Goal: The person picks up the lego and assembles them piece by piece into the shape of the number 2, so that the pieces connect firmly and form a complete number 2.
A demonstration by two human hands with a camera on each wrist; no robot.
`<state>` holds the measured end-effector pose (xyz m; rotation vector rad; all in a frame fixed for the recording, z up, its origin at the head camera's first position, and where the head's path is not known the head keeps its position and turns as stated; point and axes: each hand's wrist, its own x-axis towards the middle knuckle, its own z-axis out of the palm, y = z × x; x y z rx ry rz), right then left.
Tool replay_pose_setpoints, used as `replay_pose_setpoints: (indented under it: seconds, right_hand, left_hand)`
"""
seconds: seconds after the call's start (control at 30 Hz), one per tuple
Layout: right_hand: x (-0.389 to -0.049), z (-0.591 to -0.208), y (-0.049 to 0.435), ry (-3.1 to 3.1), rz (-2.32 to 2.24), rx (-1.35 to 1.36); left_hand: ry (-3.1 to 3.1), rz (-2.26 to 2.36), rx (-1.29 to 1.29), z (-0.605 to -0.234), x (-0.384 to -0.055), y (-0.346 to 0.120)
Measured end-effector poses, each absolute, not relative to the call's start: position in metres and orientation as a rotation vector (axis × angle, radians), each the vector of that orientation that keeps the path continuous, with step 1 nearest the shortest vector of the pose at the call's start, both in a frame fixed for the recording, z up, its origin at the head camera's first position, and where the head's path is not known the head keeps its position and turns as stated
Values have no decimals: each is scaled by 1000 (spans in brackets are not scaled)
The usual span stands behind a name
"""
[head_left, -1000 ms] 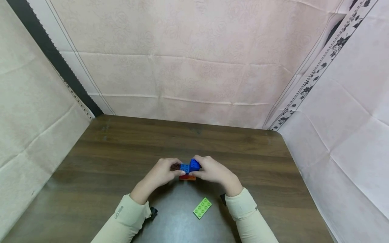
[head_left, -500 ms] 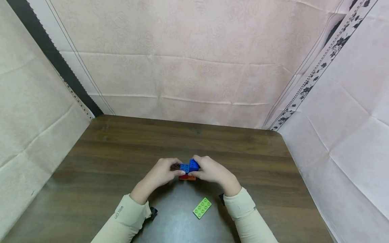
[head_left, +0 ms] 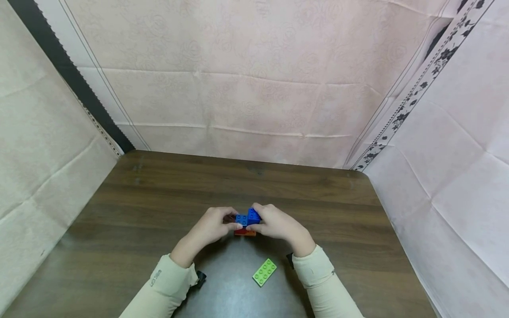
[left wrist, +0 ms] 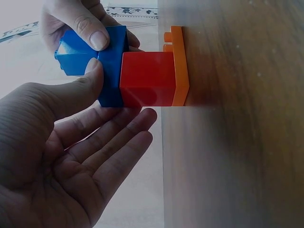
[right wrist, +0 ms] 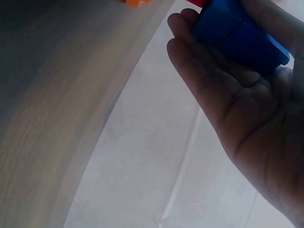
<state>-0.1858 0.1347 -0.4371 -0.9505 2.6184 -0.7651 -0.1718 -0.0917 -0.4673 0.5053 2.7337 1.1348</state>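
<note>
A small stack of toy building bricks stands mid-table. At its foot is an orange plate (left wrist: 180, 71), with a red brick (left wrist: 148, 78) on it and a lighter blue brick (left wrist: 114, 78) across the red one. On top, toward the right, sits a sloped blue brick (head_left: 253, 216). My left hand (head_left: 214, 224) pinches the lower blue brick, thumb on its near side and other fingers stretched along the far side. My right hand (head_left: 280, 224) grips the sloped brick between thumb and fingers, with the thumb reaching the seam below it. Part of the stack is hidden behind both thumbs.
A lime green brick (head_left: 264, 272) with studs up lies on the wooden table (head_left: 159, 185), nearer the body between the forearms. Pale patterned cloth (head_left: 254, 88) hangs along the back and both sides of the table.
My right hand has shifted very slightly left with the sloped blue brick, closer over the stack. In the last half second almost nothing has moved; the left hand keeps its place.
</note>
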Motion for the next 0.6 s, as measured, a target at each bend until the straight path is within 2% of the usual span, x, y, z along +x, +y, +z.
replay_pose_setpoints:
  seconds: [0.6]
  right_hand:
    - [-185,-437,133,2635,-743,-951]
  left_hand:
    - [2731,1143,495,-466,-171,-91]
